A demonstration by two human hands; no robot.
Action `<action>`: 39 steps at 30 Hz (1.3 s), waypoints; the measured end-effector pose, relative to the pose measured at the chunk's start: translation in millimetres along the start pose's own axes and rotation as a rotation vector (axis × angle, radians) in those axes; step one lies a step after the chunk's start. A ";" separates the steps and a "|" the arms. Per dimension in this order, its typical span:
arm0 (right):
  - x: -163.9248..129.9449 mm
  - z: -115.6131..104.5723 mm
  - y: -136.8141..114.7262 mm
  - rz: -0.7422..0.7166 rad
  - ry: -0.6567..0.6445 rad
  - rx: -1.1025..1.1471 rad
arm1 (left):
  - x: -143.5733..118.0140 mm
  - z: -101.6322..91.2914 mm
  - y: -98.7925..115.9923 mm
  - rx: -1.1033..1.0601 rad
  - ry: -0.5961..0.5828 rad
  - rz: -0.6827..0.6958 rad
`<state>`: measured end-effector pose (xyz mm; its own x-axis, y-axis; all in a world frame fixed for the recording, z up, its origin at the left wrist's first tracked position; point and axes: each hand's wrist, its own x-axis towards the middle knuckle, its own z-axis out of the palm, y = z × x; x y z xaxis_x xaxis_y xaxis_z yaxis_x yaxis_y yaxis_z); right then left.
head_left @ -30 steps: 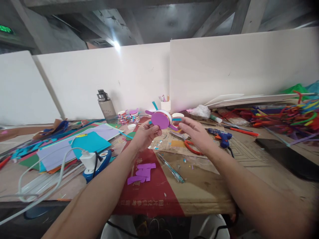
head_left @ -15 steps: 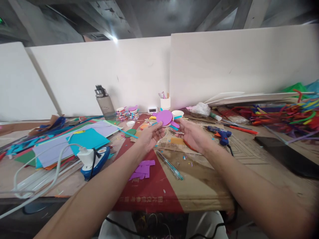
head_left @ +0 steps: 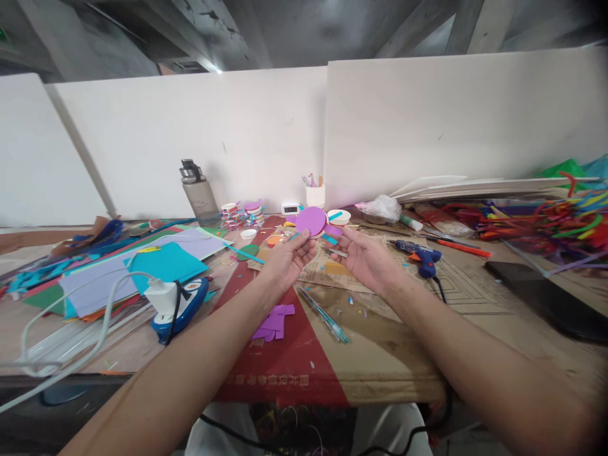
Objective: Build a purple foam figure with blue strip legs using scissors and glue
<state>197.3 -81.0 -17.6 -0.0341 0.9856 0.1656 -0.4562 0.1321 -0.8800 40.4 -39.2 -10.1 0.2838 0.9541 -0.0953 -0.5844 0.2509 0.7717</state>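
Both my hands hold one small craft piece up over the middle of the table: a purple foam disc [head_left: 311,220] on a white ring, with purple ears and teal strips sticking out. My left hand [head_left: 287,256] grips its lower left edge with thumb and fingers. My right hand [head_left: 363,254] pinches its right side, where a purple ear and a teal strip show. Red-handled scissors lie on the cardboard under my right hand, mostly hidden by it.
Coloured foam sheets [head_left: 156,266] and a blue charger with a white plug [head_left: 175,301] lie at left. Purple foam scraps [head_left: 274,320] and a teal pen [head_left: 325,316] lie nearer me. A blue glue gun [head_left: 420,253], a water bottle [head_left: 196,193], a pen cup [head_left: 314,193] and pipe cleaners [head_left: 546,218] also stand about.
Both hands have lowered the purple piece slightly and turned it. The camera has tilted a little, so the table sits lower in view.
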 end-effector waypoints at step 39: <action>1.9 12.4 12.8 0.009 0.044 0.104 | 0.6 4.8 -11.2 -0.060 0.042 0.132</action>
<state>180.4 -78.7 -23.0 -0.0007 0.9907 0.1362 -0.5458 0.1137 -0.8302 50.7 -42.2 -15.8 0.1703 0.9851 -0.0222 -0.6593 0.1307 0.7404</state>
